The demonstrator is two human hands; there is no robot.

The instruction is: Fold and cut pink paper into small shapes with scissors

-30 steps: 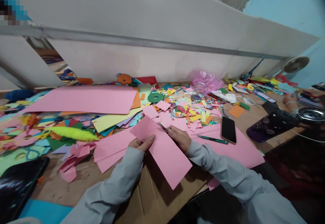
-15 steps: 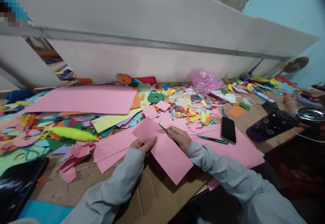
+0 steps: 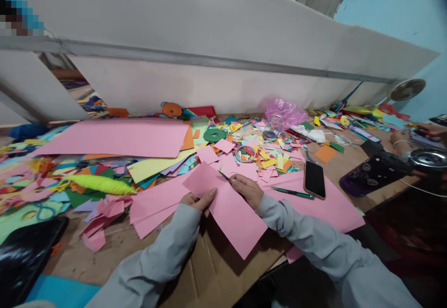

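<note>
My left hand [image 3: 200, 199] pinches a pink paper sheet [image 3: 237, 224] along its left side, thumb on top. The sheet is held tilted above the table. My right hand [image 3: 247, 189] is closed on a pair of scissors [image 3: 224, 176]; their dark pointed blades lie at the sheet's upper right edge, and the fingers hide most of the handles. More pink strips [image 3: 153, 210] lie left of my left hand. Beside my right hand, a green pen [image 3: 292, 193] and a phone [image 3: 314, 180] rest on a larger pink sheet [image 3: 340, 208].
Small coloured paper scraps [image 3: 270, 157] and a tape roll [image 3: 245, 153] lie beyond my hands. A big pink sheet [image 3: 115, 138] covers the back left. At right lies a dark bottle [image 3: 372, 174], near another person's hand [image 3: 401, 143]. A black glossy object [image 3: 30, 252] sits front left.
Almost nothing differs. The whole view has shifted very slightly, and both hands keep the same hold on the pink paper and scissors.
</note>
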